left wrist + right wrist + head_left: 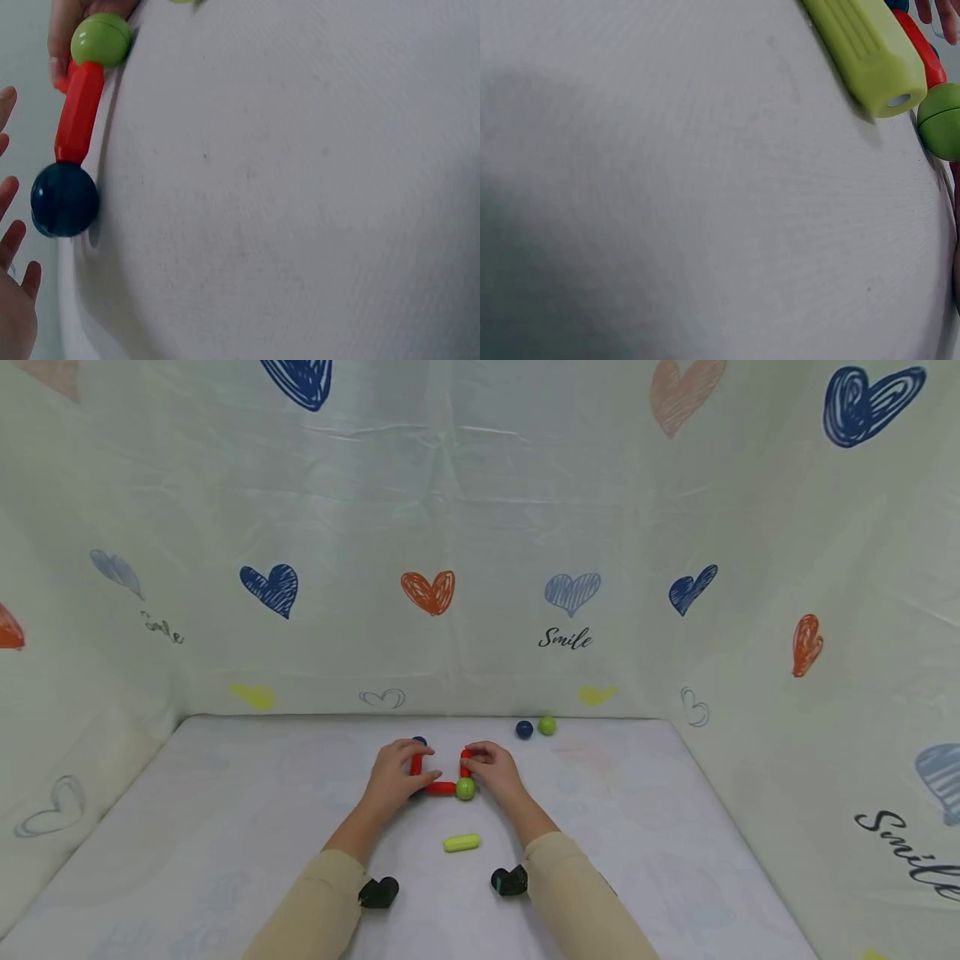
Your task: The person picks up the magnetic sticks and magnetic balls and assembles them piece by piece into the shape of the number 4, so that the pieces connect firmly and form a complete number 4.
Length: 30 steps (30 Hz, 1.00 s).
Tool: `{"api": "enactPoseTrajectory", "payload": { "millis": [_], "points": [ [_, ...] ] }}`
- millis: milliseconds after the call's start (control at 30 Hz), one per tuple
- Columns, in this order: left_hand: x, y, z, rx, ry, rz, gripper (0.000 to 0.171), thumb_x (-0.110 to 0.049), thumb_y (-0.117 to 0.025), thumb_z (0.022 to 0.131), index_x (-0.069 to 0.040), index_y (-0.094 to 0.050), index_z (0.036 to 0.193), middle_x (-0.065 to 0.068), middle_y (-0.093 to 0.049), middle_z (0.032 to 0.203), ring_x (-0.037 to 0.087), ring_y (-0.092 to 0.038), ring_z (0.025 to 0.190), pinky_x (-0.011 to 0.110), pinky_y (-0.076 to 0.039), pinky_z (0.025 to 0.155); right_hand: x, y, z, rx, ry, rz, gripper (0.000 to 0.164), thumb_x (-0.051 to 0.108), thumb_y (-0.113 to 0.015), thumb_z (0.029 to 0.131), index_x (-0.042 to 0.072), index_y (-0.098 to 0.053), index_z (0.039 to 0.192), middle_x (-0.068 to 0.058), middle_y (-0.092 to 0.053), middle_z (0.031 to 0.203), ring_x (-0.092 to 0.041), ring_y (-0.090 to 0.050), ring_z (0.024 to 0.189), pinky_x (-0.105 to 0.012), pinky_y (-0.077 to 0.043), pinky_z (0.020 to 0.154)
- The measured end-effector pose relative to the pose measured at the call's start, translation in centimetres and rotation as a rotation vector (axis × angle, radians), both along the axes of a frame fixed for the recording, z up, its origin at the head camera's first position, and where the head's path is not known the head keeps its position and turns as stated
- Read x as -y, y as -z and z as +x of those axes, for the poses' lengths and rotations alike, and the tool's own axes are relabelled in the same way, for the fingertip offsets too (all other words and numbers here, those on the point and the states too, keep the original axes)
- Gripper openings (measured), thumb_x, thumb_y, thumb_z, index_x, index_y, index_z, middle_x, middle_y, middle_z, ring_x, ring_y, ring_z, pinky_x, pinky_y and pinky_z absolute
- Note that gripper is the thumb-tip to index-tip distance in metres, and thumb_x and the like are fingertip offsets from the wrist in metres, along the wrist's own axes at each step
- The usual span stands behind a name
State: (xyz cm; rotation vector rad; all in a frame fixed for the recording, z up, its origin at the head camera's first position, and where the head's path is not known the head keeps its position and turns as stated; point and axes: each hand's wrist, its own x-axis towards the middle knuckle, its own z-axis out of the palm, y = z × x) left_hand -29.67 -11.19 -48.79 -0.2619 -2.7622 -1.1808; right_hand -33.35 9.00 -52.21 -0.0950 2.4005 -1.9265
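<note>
A toy frame of red rods and balls lies on the table. Its near red rod [441, 788] joins a green ball [465, 789] to a dark blue ball [65, 199], which the left hand hides in the head view. Another red rod [416, 763] runs away from that corner towards a blue ball [420, 740]. My left hand [395, 771] hovers beside this corner, its fingers spread and apart from the pieces in the left wrist view. My right hand [495, 768] pinches a red rod [466, 763] that stands off the green ball's far side.
A loose yellow-green rod [461, 842] lies nearer, between the forearms. At the table's back edge sit a dark blue ball [524, 729] and a green ball [547, 726]. A curtain printed with hearts [427, 592] hangs behind the white table [225, 827].
</note>
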Motion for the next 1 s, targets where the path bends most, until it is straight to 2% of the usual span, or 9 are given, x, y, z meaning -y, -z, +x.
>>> {"api": "enactPoseTrajectory", "payload": {
  "millis": [167, 567, 767, 1000],
  "points": [
    [-0.9, -0.6, 0.0, 0.008, 0.016, -0.013, 0.034, -0.029, -0.080, 0.081, -0.013, -0.071, 0.110, 0.011, -0.060, 0.126, 0.034, -0.043, 0.124, 0.053, -0.039, 0.102, 0.0, 0.0, 0.0, 0.006, -0.005, -0.007, 0.027, 0.013, -0.072, 0.088, 0.005, -0.067, 0.114, -0.005, -0.067, 0.097, -0.016, -0.062, 0.087, -0.028, -0.054, 0.077],
    [-2.4, -0.4, 0.0, 0.069, 0.012, -0.055, 0.035, -0.034, -0.082, 0.079, -0.016, -0.072, 0.107, 0.007, -0.065, 0.114, 0.031, -0.049, 0.113, 0.051, -0.044, 0.095, -0.1, -0.1, 0.1, 0.009, -0.023, -0.038, 0.028, 0.012, -0.072, 0.088, 0.004, -0.067, 0.115, -0.007, -0.067, 0.103, -0.016, -0.062, 0.088, -0.027, -0.054, 0.077],
    [-2.8, 0.2, 0.0, 0.084, 0.010, -0.069, 0.035, -0.036, -0.083, 0.076, -0.017, -0.072, 0.103, 0.004, -0.065, 0.110, 0.031, -0.049, 0.114, 0.052, -0.041, 0.096, -0.2, -0.1, 0.2, 0.004, -0.026, -0.037, 0.027, 0.012, -0.071, 0.088, 0.004, -0.067, 0.114, -0.006, -0.067, 0.101, -0.016, -0.063, 0.089, -0.027, -0.053, 0.077],
    [-2.9, 0.7, 0.0, 0.023, 0.064, -0.116, 0.030, -0.037, -0.085, 0.073, -0.020, -0.071, 0.094, -0.008, -0.070, 0.095, 0.026, -0.051, 0.112, 0.056, -0.029, 0.104, -0.2, 0.0, 0.1, 0.006, -0.024, -0.053, 0.027, 0.010, -0.070, 0.088, 0.003, -0.067, 0.114, -0.006, -0.069, 0.095, -0.015, -0.063, 0.087, -0.026, -0.053, 0.076]
  ]
}}
